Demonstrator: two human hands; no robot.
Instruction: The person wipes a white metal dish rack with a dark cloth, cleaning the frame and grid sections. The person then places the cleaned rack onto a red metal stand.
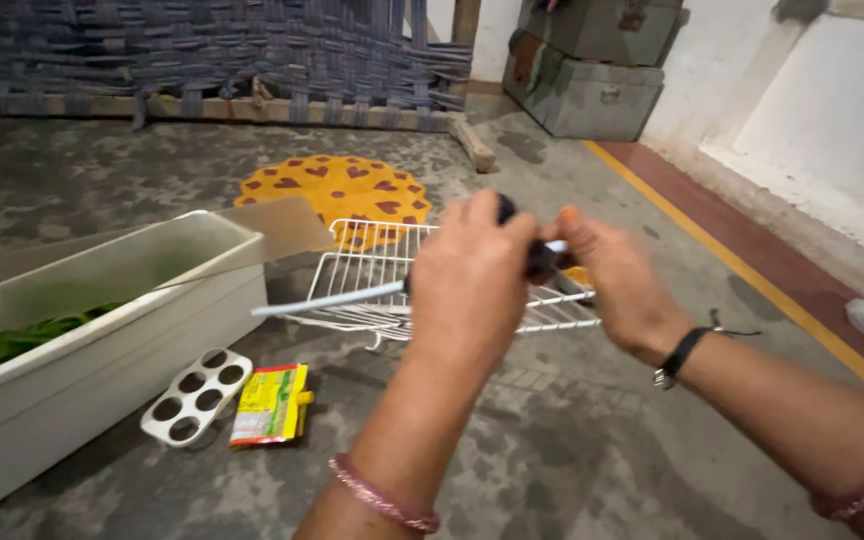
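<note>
While both hands close, knife (337,297), black handle, pale slim blade.

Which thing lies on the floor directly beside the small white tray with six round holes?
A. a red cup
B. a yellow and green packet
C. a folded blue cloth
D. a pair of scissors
B: the yellow and green packet lies flat on the floor at the right edge of the white six-hole tray, in front of the long white tub.
</note>
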